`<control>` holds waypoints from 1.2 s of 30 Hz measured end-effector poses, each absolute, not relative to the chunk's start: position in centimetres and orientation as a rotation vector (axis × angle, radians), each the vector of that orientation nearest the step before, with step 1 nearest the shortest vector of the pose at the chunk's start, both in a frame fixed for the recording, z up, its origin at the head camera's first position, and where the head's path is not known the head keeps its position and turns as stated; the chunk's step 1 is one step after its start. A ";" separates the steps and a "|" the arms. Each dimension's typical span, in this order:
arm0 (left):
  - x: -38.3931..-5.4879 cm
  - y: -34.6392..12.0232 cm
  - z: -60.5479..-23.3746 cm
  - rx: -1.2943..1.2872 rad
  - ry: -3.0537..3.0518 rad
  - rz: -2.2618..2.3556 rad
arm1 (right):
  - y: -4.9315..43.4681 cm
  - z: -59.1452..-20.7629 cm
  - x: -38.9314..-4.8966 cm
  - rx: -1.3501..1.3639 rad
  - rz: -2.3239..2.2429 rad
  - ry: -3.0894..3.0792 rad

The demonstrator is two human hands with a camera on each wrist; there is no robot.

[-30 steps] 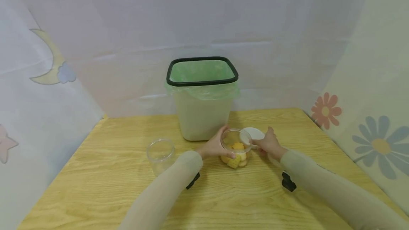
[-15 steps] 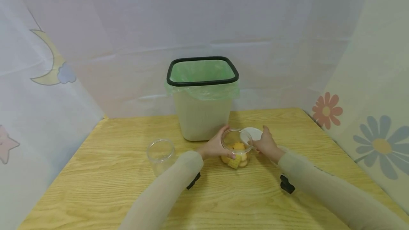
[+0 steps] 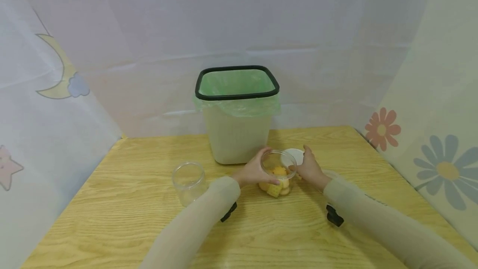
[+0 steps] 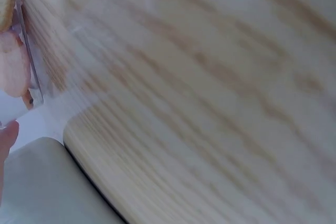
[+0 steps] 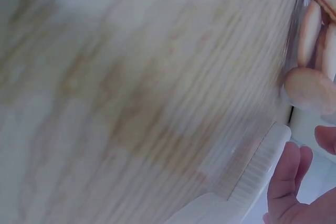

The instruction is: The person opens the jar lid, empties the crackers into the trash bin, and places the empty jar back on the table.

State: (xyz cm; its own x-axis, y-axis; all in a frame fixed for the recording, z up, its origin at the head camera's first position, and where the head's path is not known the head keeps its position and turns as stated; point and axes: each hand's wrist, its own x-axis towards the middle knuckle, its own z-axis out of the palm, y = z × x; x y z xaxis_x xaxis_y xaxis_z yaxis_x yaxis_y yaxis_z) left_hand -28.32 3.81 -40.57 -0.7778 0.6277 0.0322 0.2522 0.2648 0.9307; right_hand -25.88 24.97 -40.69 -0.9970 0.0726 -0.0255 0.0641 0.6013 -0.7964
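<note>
Since the earlier frame, the right hand (image 3: 311, 172) is coming left and the see-through biscuit jar (image 3: 278, 150) is shifting a tiny bit right. The left hand (image 3: 253, 171) is curling around the jar's left side, probably so it is not tipping. The right hand is bending its fingers by the other side, but I cannot tell if it is gripping. The jar is standing past the middle of the tabletop (image 3: 261, 227), toward its far edge, with biscuits (image 3: 274, 188) sitting inside. Behind it, a white round thing (image 3: 296, 155) is showing, maybe a lid. Another see-through jar (image 3: 188, 184) is standing nearer the left edge. Close to the far edge, a bin (image 3: 239, 140) is wearing a black ring (image 3: 237, 97), likely so its green bag (image 3: 239, 82) is not slipping in. No label is showing on either jar. Small dark marks are running along the right sleeve (image 3: 377, 219), too tiny to read.
</note>
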 end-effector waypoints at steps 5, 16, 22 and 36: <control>-27.9 3.8 -40.1 0.796 2.215 1.563 | 25.1 -40.5 -25.7 -0.098 1.396 -2.811; -27.5 2.3 -39.0 0.808 2.139 1.725 | 25.4 -38.3 -26.1 -0.080 1.471 -2.752; -27.2 1.6 -37.7 0.848 2.074 1.830 | 25.4 -35.6 -26.6 -0.017 1.472 -2.660; -25.8 -0.9 -34.8 0.841 1.999 1.880 | 24.3 -30.1 -28.0 0.050 1.479 -2.494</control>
State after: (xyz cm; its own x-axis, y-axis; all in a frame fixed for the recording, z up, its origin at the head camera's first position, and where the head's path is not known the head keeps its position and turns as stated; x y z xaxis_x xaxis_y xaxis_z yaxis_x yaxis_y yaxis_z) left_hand -25.83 -0.90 -34.78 -0.7949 0.5763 0.1899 0.2251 -0.0105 0.9743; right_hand -28.03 24.26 -30.12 -0.9702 0.0930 0.2235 -0.1515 0.4869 -0.8602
